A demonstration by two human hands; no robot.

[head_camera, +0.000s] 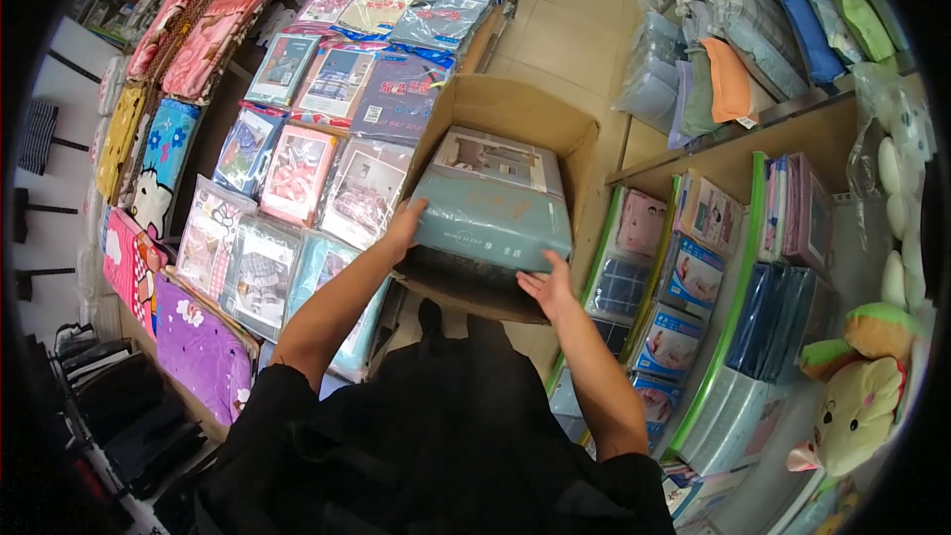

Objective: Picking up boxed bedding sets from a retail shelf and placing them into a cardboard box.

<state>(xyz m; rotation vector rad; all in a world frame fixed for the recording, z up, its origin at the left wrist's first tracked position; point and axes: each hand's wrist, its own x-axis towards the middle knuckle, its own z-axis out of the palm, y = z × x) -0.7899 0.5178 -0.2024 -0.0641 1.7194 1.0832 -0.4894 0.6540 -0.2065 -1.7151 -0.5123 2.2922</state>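
A cardboard box point(513, 96) is in front of my body, with its top open. A grey-green bedding package point(490, 208) in clear wrap lies partly within it, and its near edge is raised above a dark gap. The package bears writing and a picture of a bedroom. My left hand point(405, 229) grips the package's left side, close to the box wall. At its near right corner is my right hand point(547, 284), thumb on the upper edge and fingers along the lower front. The bottom of the box is hidden.
Rows of plastic-wrapped bedding sets point(334, 163) lie on a display at left, beside folded blankets point(204, 345). At right are a shelf with green-edged dividers point(713, 312), stacked pillows point(758, 22) and a plush toy point(854, 416). A tiled floor point(565, 15) runs between.
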